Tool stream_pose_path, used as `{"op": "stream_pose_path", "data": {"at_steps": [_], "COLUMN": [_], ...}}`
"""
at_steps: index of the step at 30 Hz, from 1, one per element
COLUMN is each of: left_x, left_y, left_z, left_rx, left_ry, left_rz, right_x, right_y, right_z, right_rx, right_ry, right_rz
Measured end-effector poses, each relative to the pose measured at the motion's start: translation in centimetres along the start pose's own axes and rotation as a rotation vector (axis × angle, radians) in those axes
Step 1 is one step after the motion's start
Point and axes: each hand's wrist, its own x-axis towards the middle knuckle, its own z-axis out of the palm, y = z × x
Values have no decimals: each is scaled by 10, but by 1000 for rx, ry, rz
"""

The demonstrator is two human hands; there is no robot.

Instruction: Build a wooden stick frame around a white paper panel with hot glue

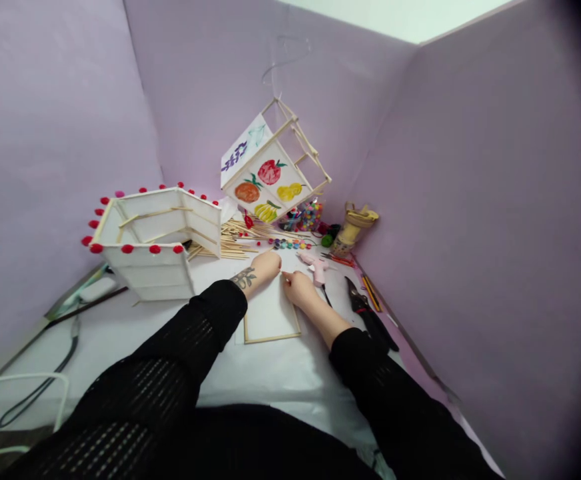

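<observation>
A rectangular frame of thin wooden sticks (272, 339) lies on white paper (270, 313) in front of me. Both hands are closed at its far end, close together. My left hand (267, 264) is curled, its fingers mostly hidden behind the back of the hand. My right hand (298, 288) has thumb and fingers pinched near the frame's far right side. Whatever the fingertips hold is too small or hidden to make out. A pink glue gun (315, 268) rests just beyond my right hand, its cord running toward me.
At left stands a white paper-and-stick box with red pompoms (158, 273). A fruit-painted lantern (270, 177) hangs above loose wooden sticks (230, 243). Colored beads (290, 244) lie behind my hands. Pruning shears (368, 313), pencils (371, 293) and a yellow wrapped holder (353, 230) are right, beside the wall.
</observation>
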Motion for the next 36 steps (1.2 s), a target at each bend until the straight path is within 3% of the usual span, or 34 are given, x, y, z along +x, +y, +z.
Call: {"op": "stream_pose_path", "data": {"at_steps": [14, 36], "left_x": [-1, 6], "left_y": [5, -3], "left_z": [8, 13], "left_rx": [-1, -79], "left_ry": [7, 3], "left_rz": [-16, -17], "right_x": [0, 1], "right_y": [3, -1], "right_z": [10, 3], "right_rx": [25, -26], "right_ry": [1, -52], "right_rz": [-2, -6]}}
